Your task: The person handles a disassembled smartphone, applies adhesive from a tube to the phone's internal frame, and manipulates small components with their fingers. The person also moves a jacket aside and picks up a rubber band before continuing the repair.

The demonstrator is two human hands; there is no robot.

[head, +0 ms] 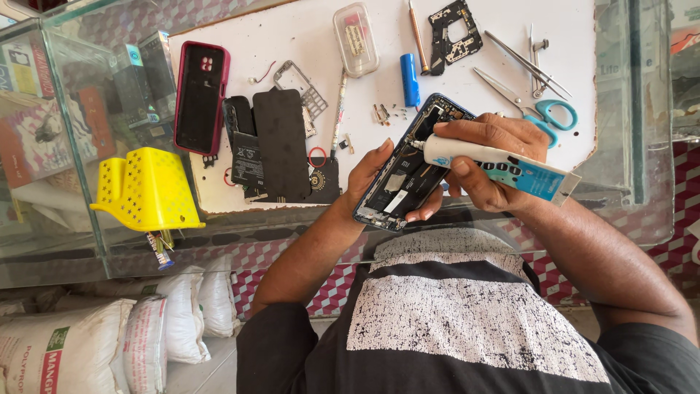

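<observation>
Hiding the tube's middle, the right hand grips it; the left hand cradles the opened phone.

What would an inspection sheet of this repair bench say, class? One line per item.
Surface: white board on a glass counter.
Job's things: opened phone; glue tube, nozzle at the phone's edge.
Clutter: red phone case, blue-handled scissors, tweezers, yellow stand.
Grippers: left hand cradles the phone; right hand grips the tube.
Cables: thin red wire.
Surroundings: white sacks.
</observation>
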